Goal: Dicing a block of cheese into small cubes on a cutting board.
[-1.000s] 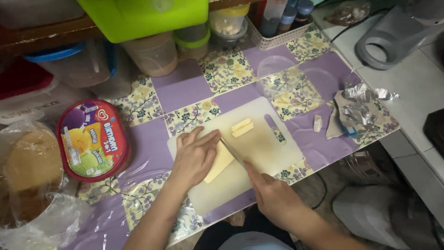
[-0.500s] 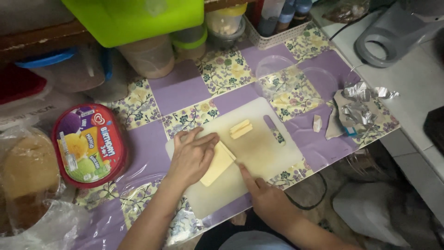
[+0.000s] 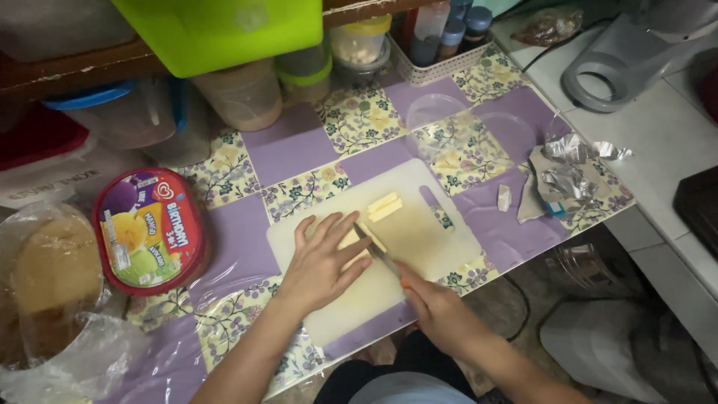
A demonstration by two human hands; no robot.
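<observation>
Across the whole scene runs a tablecloth (image 3: 292, 153) of purple squares and flowered squares. Far at the top hangs a green bin (image 3: 224, 30) over some jars. At the left lies a clear bag (image 3: 52, 299) with something brown inside, and just right of it sits a red-rimmed tub (image 3: 149, 232) with a printed lid. Near the middle lies a white cutting board (image 3: 426, 239), flat on the cloth. On the right, crumpled foil (image 3: 568, 176) rests near the table's edge.

The left hand (image 3: 321, 265) lies flat on the board, fingers together and stretched out, pressing down on a pale yellow block (image 3: 351, 243), which sits at the board's middle and is mostly covered. The right hand (image 3: 437, 310) is clamped around a knife (image 3: 378, 251) at the near edge of the board, its blade reaching up against the block beside the left fingertips. Two cut sticks (image 3: 385, 207) lie side by side, a little farther up the board, apart from both hands.
</observation>
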